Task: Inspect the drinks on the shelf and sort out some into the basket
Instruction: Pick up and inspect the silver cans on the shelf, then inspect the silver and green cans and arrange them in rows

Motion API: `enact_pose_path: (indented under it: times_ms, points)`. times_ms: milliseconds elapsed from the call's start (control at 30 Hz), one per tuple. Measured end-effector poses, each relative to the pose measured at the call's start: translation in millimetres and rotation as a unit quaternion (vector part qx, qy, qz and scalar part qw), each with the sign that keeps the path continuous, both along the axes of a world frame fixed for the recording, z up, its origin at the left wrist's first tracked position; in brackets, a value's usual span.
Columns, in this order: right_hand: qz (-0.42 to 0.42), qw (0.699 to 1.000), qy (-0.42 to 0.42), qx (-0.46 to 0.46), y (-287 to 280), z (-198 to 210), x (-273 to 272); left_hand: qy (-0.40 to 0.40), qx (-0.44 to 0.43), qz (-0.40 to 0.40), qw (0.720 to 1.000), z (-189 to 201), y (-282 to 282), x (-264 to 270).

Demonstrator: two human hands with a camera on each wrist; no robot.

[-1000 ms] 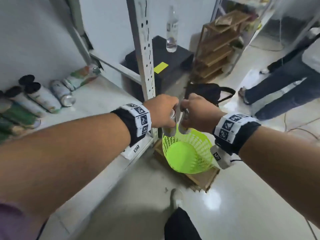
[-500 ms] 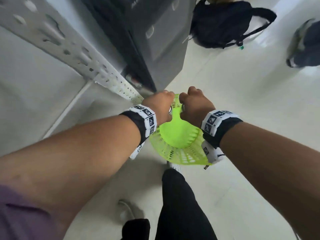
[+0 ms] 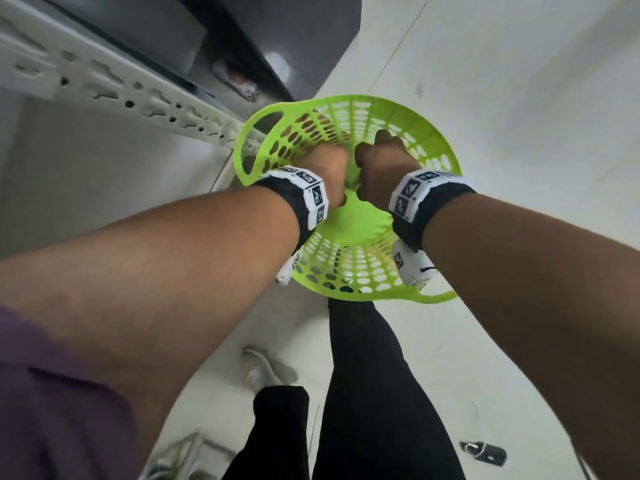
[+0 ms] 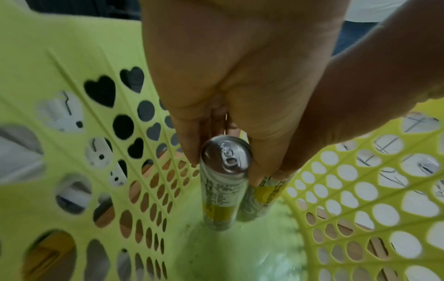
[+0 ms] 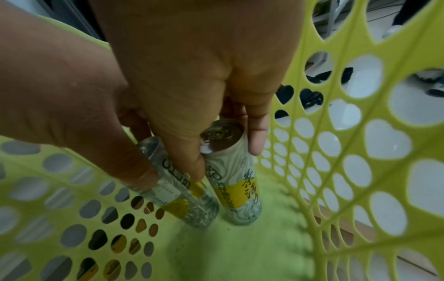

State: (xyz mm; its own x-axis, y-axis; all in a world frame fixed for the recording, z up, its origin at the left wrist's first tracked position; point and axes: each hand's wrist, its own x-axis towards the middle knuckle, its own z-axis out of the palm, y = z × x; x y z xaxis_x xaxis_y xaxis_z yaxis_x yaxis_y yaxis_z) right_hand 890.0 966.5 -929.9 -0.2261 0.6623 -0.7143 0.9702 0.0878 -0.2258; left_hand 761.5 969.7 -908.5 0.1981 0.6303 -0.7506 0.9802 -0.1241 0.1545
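A lime-green perforated basket (image 3: pixel 346 107) sits on the floor below me. Both hands reach down inside it, side by side. My left hand (image 3: pixel 325 178) grips the top of a slim white and yellow can (image 4: pixel 222 192) between thumb and fingers. My right hand (image 3: pixel 381 168) grips a matching can (image 5: pixel 234 182) the same way. The two cans stand nearly upright and close together, their bottoms at the basket floor (image 5: pixel 240 247). In the right wrist view the left hand's can (image 5: pixel 179 192) leans slightly. The head view hides both cans behind the hands.
A white perforated shelf post (image 3: pixel 138 95) and a dark cabinet (image 3: pixel 277 39) stand just left of and behind the basket. My black trouser leg (image 3: pixel 363 375) and white shoe (image 3: pixel 263 368) are close below it. A small black object (image 3: pixel 483 453) lies on the pale floor.
Both hands have gone down from above the basket's rim into it, carrying the cans. The head view has tipped downward, so the shelf with its drinks has left the picture.
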Motion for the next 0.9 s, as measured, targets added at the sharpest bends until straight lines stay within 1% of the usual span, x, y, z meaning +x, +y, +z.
enact_pose_path:
  times_ms: [100, 200, 300, 367, 467, 633, 733, 800, 900]
  points:
    - [0.022, 1.000, -0.013, -0.005, -6, -11, 9, 0.012, 0.009, 0.004, 1.000, -15, -4, 2]
    - [0.032, 0.999, -0.015, -0.004, -14, -7, 14, 0.022, 0.015, 0.028, 0.999, -12, -10, -1]
    - [0.015, 1.000, -0.009, 0.011, -16, 16, 13, 0.009, 0.044, 0.064, 0.997, 11, -20, -6]
    - [0.016, 1.000, -0.003, 0.026, -20, 43, 9, -0.008, 0.056, 0.093, 0.994, 39, -29, -13]
    - [0.046, 0.998, 0.009, 0.040, -28, 99, -2, -0.052, 0.061, 0.110, 0.991, 93, -44, -28]
    - [0.099, 0.989, 0.063, 0.093, -55, 224, -53, -0.066, 0.093, 0.119, 0.986, 214, -88, -80]
    - [0.139, 0.976, 0.095, 0.138, -84, 307, -99, -0.056, 0.149, 0.158, 0.974, 294, -134, -129]
    - [0.153, 0.969, 0.101, 0.166, -107, 355, -131, -0.043, 0.183, 0.193, 0.963, 336, -170, -162]
    - [0.204, 0.946, 0.132, 0.213, -169, 430, -196, -0.024, 0.238, 0.257, 0.936, 407, -249, -227]
